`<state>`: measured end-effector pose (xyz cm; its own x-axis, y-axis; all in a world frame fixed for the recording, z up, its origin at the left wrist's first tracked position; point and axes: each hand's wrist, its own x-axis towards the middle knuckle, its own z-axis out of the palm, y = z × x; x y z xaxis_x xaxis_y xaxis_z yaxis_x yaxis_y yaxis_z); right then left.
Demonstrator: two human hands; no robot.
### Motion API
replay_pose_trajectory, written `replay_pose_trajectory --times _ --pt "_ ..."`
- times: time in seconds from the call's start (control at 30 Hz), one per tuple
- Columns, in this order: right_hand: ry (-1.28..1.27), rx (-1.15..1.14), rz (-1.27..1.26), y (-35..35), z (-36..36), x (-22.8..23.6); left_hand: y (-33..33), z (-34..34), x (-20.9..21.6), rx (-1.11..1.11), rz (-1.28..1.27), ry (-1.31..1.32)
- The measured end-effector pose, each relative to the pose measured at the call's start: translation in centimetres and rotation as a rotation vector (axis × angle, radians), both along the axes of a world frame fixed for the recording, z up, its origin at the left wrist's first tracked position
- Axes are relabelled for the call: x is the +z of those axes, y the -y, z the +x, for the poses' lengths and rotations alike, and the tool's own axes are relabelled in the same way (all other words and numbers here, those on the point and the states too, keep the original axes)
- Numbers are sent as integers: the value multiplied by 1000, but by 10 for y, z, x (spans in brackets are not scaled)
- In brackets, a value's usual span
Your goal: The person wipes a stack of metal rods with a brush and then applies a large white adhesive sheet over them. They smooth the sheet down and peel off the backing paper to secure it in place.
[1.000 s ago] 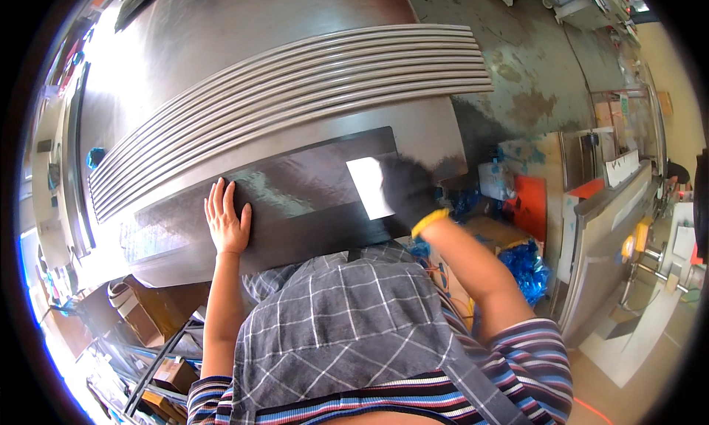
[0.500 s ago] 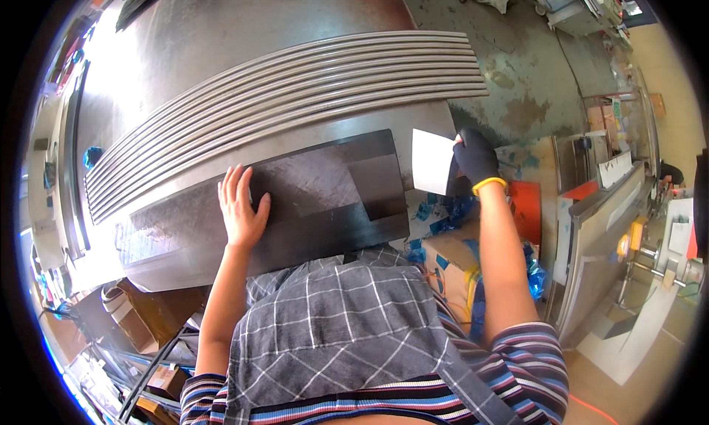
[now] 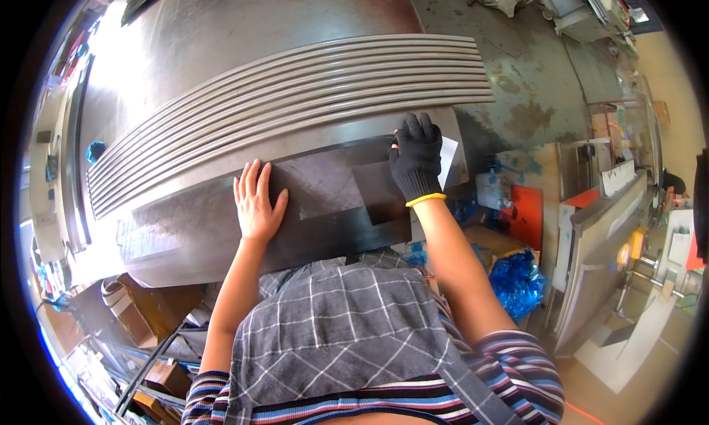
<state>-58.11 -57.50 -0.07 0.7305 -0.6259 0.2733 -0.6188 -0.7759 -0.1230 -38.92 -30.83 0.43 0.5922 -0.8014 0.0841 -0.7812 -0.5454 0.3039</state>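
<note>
My bare left hand (image 3: 258, 207) lies flat with spread fingers on a long dark panel (image 3: 325, 229) with a shiny grey patch. The panel rests along the near edge of a metal worktable (image 3: 273, 26). My right hand (image 3: 417, 163) wears a black glove with a yellow cuff, bare at some fingertips. It is over the panel's far right corner, fingers curled, thumb and forefinger close together; what lies between them is hidden. From behind the glove's right side shows part of a white sheet (image 3: 447, 159); whether the hand holds it cannot be seen.
Several long grey metal strips (image 3: 295, 89) lie side by side beyond the panel. Crumpled blue plastic (image 3: 517, 281) and cardboard are below the table's right end. Flat panels (image 3: 602, 225) lean upright farther right. At lower left stands a rack (image 3: 151, 373) with boxes.
My right hand has swung left from beside the panel's end to over its corner. The white sheet, formerly left of that hand, now shows at its right. My left hand has shifted slightly right.
</note>
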Motion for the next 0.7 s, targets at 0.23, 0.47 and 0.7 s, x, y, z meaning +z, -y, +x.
replay_pose_trajectory --times 0.23,0.47,0.7 --pt "98 18 42 6 1 8 2 0 1 0 -8 -1" --pt "463 246 343 -20 -9 68 -19 24 4 35 -276 -146" --pt "749 90 1014 -96 -37 106 -64 106 26 49 13 75"
